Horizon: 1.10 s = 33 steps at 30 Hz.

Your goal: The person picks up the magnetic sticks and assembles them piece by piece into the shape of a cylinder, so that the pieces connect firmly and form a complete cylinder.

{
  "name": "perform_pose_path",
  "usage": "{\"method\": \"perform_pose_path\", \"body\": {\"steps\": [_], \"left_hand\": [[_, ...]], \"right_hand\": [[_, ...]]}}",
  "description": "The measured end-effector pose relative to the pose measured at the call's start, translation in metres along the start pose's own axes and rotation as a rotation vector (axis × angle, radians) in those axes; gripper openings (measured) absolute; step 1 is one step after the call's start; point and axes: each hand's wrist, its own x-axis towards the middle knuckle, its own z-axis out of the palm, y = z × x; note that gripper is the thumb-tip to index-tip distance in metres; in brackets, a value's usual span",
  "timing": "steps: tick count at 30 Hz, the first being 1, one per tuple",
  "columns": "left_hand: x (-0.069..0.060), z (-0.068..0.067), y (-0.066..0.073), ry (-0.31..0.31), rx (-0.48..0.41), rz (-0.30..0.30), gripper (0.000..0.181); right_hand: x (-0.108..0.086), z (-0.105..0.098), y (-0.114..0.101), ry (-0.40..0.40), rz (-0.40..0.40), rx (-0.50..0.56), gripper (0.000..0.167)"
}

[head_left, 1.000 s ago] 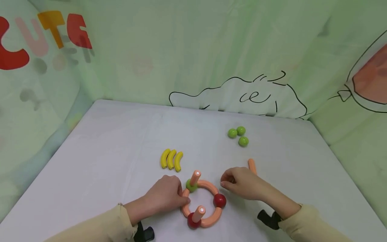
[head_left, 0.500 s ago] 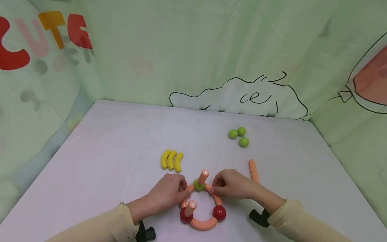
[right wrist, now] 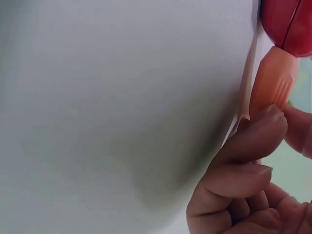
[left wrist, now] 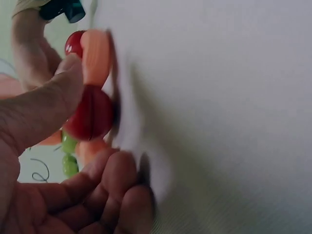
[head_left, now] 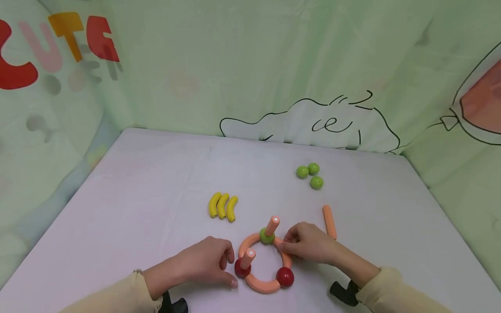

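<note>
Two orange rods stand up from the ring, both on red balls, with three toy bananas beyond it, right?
Not both: the head view shows the nearer orange rod on a red ball, but the farther orange rod on a green ball.

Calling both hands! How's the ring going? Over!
Right hand pinching orange ring. Left hand holding nothing, beside red ball. Two pegs standing. Nothing seen blocking. Over.

Curved piece [head_left: 287,260], right side of ring [head_left: 263,286]: partly covered by right hand [head_left: 309,242].
Loose stick [head_left: 329,221], right of ring: whether its near end is covered cannot be determined.
Red ball [right wrist: 288,23], on ring: cut off by right wrist view's corner.
Balloon drawing [head_left: 484,98], beyond ring, rightward: cut off by head view's edge.
</note>
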Motion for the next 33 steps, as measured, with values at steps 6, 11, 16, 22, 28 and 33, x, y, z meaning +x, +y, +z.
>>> {"method": "perform_pose_path", "body": {"steps": [6, 11, 16, 22, 28, 33], "left_hand": [[0.003, 0.009, 0.001, 0.088, -0.020, 0.061, 0.036], [0.004, 0.008, -0.001, 0.137, -0.025, 0.121, 0.028], [0.008, 0.003, -0.004, 0.167, -0.024, 0.143, 0.025], [0.016, 0.001, -0.004, 0.209, -0.044, 0.111, 0.026], [0.022, 0.000, -0.006, 0.229, -0.081, 0.082, 0.027], [0.023, 0.000, -0.007, 0.230, -0.105, 0.074, 0.029]], "right_hand": [[-0.004, 0.002, 0.001, -0.002, 0.060, 0.040, 0.021], [-0.008, 0.002, 0.003, -0.036, 0.096, 0.104, 0.023], [-0.014, 0.003, 0.007, -0.077, 0.093, 0.178, 0.024], [-0.019, 0.008, 0.010, -0.098, 0.092, 0.225, 0.027], [-0.021, 0.011, 0.010, -0.123, 0.089, 0.252, 0.026], [-0.023, 0.014, 0.010, -0.116, 0.088, 0.253, 0.027]]}}
